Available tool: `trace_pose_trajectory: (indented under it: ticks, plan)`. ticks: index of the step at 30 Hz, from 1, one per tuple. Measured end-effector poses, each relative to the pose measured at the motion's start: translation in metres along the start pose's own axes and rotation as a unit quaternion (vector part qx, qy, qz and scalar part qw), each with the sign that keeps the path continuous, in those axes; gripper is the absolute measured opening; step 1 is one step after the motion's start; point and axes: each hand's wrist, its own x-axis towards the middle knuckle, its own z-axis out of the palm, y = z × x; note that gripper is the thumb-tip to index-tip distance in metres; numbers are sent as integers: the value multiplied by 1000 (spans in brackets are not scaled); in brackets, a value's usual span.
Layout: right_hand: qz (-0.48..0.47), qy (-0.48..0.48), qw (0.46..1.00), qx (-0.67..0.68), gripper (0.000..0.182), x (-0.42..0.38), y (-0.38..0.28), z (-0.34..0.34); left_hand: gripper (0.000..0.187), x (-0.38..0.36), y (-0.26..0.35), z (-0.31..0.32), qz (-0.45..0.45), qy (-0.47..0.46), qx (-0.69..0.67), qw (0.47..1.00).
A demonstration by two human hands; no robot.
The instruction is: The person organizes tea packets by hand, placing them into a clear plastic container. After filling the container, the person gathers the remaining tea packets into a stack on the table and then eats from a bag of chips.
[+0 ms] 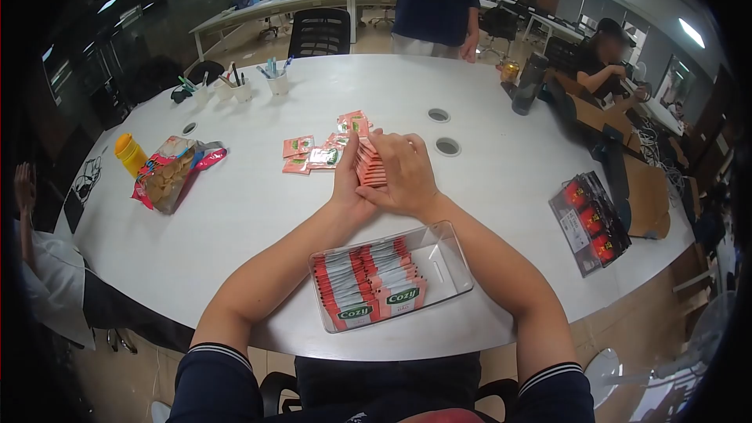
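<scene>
Both of my hands are closed round a stack of pink-and-red sachets [370, 167] over the middle of the white table. My left hand [349, 178] presses the stack from the left side, and my right hand [406, 174] wraps it from the right and above. Just beyond and to the left lie several loose sachets [323, 157], some overlapping. Between my forearms stands a clear plastic box [448, 269]. Upright rows of packed sachets [356, 282] marked "Cozy" fill most of it, with a bare strip at its right end.
On the left are an open snack bag [168, 180] and a yellow bottle [129, 153]. Pen cups [276, 81] stand at the back left. Dark packages [591, 219] and open cardboard [646, 196] lie right, near a dark tumbler [530, 82]. A person [437, 4] stands across the table.
</scene>
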Motion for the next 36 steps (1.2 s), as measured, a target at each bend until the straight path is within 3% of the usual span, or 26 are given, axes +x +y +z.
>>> trace_pose_trajectory:
  ticks: [4,7,11,16,19,28,31,34,36]
  plan:
    - [9,10,1000,-11,88,2,-2,-2,40,15,2,-18,-16,-44,48,998]
    - [22,10,999,-28,87,1,-4,0,40,4,1,0,-10,4,68,998]
    - [24,2,999,-30,84,-1,1,6,44,14,-4,-19,15,-27,44,999]
    - [6,1,999,-38,83,-4,0,6,40,16,-1,-22,-26,-43,50,997]
    - [5,-10,999,-47,81,-1,-3,3,37,12,0,-4,22,37,65,997]
    - [10,-15,1000,-13,81,-1,2,0,33,9,1,-3,-2,8,133,991]
    - [12,-59,998,6,82,2,0,-10,37,22,16,-24,-9,73,203,976]
    - [65,-87,994,34,82,4,-6,-5,45,28,12,-34,82,109,285,949]
    - [104,-114,987,53,80,5,-13,-5,55,23,2,-20,149,183,322,917]
